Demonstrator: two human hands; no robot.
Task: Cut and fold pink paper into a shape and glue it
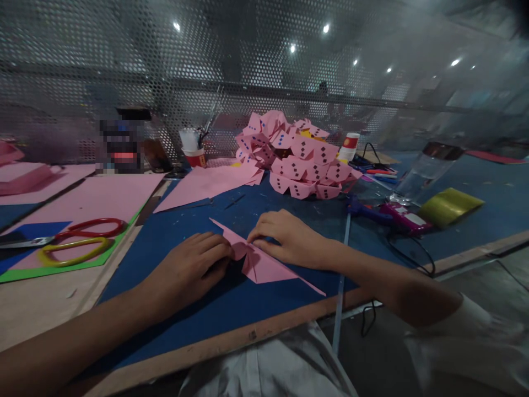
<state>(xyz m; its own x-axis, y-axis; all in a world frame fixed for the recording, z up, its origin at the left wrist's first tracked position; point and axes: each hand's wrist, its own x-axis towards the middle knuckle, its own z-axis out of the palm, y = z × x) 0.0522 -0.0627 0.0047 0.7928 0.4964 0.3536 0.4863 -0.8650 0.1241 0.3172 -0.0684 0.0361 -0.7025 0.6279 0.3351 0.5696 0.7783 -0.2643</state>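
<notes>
A folded piece of pink paper (268, 268) lies across the blue tabletop in front of me, its long edge slanting down to the right. My left hand (202, 259) has its fingers closed on the paper's left part; the thumb is mostly hidden. At the upper edge, near the middle fold, my right hand (285, 237) pinches the same paper between thumb and fingers. Behind both hands rises a pile of folded pink paper pieces (306, 160) with dark and blue diamond marks. Flat pink sheets (206, 184) lie to its left.
Scissors (82, 240) with red and yellow handles rest on paper at left. On the right are a purple glue gun (403, 219), a clear bottle (425, 173) and a yellow tape roll (450, 208). A glue stick (342, 286) crosses the table's front edge. Paper cups (194, 157) stand behind.
</notes>
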